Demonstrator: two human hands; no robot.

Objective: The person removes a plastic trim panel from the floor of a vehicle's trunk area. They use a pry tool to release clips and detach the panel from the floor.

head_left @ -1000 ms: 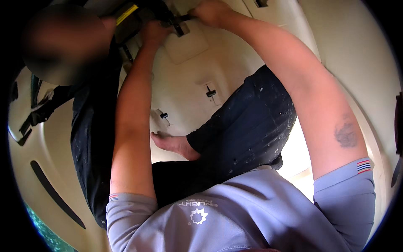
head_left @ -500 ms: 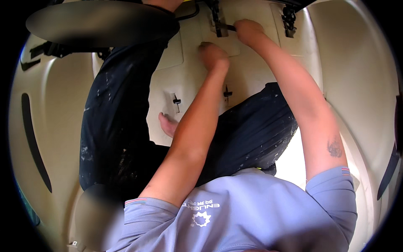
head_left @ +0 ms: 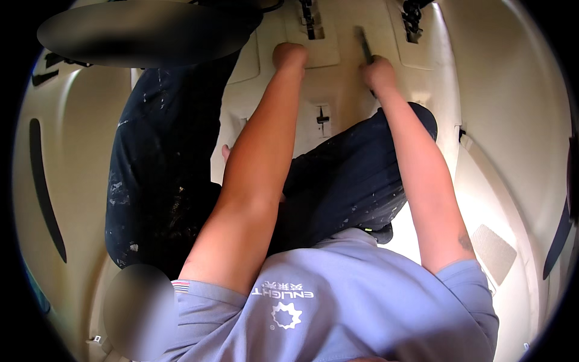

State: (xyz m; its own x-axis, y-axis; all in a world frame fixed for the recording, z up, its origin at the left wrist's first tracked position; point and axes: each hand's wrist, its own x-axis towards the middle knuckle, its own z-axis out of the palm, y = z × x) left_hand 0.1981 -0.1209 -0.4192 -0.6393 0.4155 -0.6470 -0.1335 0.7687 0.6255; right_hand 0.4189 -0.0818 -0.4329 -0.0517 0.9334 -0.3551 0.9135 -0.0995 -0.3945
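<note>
- Head view, far left: a dark strip (head_left: 47, 190) lies along the cream side wall (head_left: 84, 157).
- Left of centre: the left hand (head_left: 291, 57) is curled into a loose fist just below and left of the middle bracket (head_left: 311, 22). The fingers are hidden; whether they pinch anything cannot be told.
- Centre: the middle bracket sits at a recess in the cream panel (head_left: 344, 78). A small black clip (head_left: 323, 119) sits in a lower slot.
- Right of centre: the tool (head_left: 365, 48), dark, slim and blurred, is above the panel, between the two brackets. The right hand (head_left: 380, 73) is closed around it.
- Right: the right bracket (head_left: 412, 22) sits at its own recess.
- Progress: both brackets and the clip appear seated; the tool is apart from all three. Whether any fixing is complete or outstanding cannot be determined.
</note>
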